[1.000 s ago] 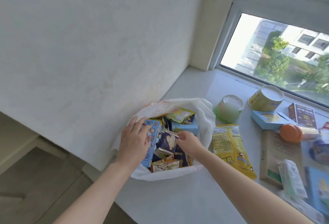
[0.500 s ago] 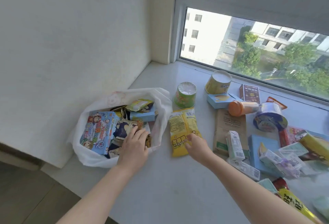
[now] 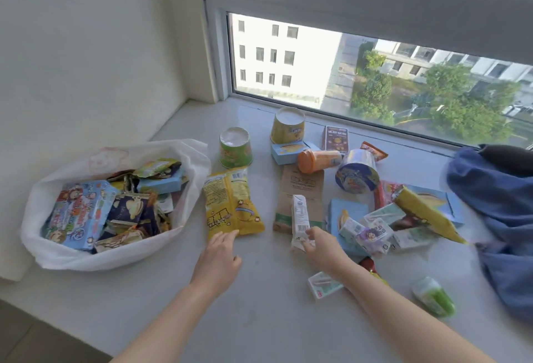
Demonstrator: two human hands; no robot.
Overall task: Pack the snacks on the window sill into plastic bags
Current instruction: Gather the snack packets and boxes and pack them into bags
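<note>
The right hand (image 3: pixel 318 244) pinches, as far as the blur shows, the near end of a small, light, stiff white carton (image 3: pixel 300 218) on the window sill (image 3: pixel 259 319), best held across its flat sides, while the left hand (image 3: pixel 219 259), open and empty, touches the soft, crinkly yellow bag (image 3: pixel 230 204).

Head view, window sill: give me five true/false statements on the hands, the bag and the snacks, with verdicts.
1. The white plastic bag already holds snack packs. True.
2. The left hand is inside the bag. False: it is out on the sill, fingertips at the near edge of the yellow snack bag.
3. The right hand is at the near end of a slim white carton. True.
4. The green cup lies inside the bag. False: it stands on the sill, beside the bag.
5. The orange-capped bottle stands upright. False: it lies on its side.
</note>
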